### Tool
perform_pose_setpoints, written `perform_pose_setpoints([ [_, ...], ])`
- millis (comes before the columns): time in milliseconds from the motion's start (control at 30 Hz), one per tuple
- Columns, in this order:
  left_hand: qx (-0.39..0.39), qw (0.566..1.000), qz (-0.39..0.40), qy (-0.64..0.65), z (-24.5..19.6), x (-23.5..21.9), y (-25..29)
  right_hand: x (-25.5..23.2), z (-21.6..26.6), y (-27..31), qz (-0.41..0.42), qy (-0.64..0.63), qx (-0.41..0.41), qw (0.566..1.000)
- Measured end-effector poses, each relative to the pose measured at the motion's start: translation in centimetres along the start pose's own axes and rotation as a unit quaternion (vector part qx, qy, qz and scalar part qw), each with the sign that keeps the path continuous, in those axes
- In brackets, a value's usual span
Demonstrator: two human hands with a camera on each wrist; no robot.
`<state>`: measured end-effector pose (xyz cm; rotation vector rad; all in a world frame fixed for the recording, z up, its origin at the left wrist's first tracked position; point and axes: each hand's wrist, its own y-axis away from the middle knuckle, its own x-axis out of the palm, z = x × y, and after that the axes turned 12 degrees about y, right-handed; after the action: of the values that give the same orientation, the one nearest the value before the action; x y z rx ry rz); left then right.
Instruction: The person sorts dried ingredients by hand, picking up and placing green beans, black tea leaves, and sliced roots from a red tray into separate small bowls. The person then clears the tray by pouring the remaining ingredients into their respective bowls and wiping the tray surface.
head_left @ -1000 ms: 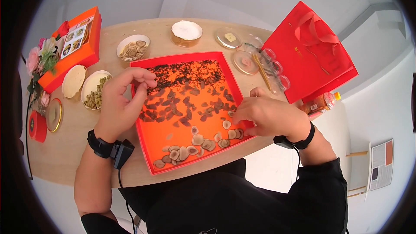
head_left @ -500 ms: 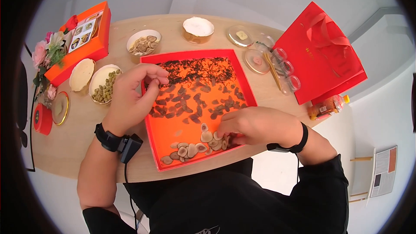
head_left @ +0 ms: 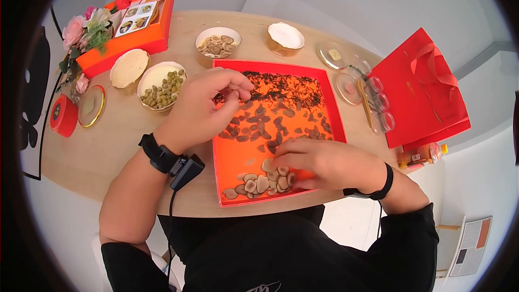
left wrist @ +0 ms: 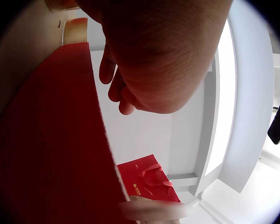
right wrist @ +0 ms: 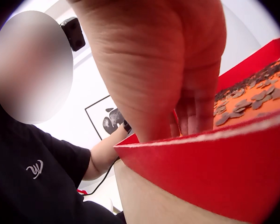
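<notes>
A shallow red tray (head_left: 336, 112) with an orange bottom holds dark shreds (head_left: 292, 87) at the far side, brown flakes (head_left: 259, 124) across the middle and pale round slices (head_left: 261, 184) at the near edge. My right hand (head_left: 330, 165) reaches into the near right part, its fingers at the slices; in the right wrist view that hand (right wrist: 163, 70) hangs down inside the tray wall, fingertips hidden. Over the tray's far left corner my left hand (head_left: 208, 105) hovers with bent fingers, thumb near the fingertips. Whether it pinches anything cannot be told.
Left of the tray stand a bowl of green buds (head_left: 162, 89), a pale bowl (head_left: 130, 68) and an orange box (head_left: 127, 38) with flowers. Behind are a bowl of slices (head_left: 218, 44) and a white-filled bowl (head_left: 285, 38). Glass dishes, tongs and a red bag (head_left: 419, 94) stand right.
The head view has shifted, so the tray appears farther right. My right hand has moved left along the near edge, onto the slices. Over the far left corner, my left hand keeps its place.
</notes>
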<state>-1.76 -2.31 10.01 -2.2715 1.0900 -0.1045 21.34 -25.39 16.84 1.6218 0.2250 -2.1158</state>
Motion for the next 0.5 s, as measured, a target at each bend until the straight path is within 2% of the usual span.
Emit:
perform_pose_setpoints([
  [67, -0.005, 1.000, -0.005, 0.006, 0.1, 0.1, 0.0, 0.2, 0.4, -0.8, 0.005, 0.011, -0.024, 1.000],
  [133, -0.011, 1.000, -0.008, 0.012, 0.2, 0.1, 0.1, -0.1, 1.2, -1.7, 0.063, -0.002, -0.020, 0.998],
  [267, 0.009, 1.000, -0.004, -0.001, 0.4, -0.1, 0.1, 0.5, 1.2, -3.1, 0.061, -0.007, -0.063, 0.996],
  [433, 0.013, 1.000, -0.004, -0.008, 0.6, -0.4, 0.0, -0.4, 2.5, -4.5, 0.004, 0.029, -0.080, 0.996],
  [500, 0.021, 1.000, -0.001, -0.009, 1.0, -0.4, 0.0, -1.0, 2.6, -5.2, 0.035, 0.019, -0.082, 0.996],
])
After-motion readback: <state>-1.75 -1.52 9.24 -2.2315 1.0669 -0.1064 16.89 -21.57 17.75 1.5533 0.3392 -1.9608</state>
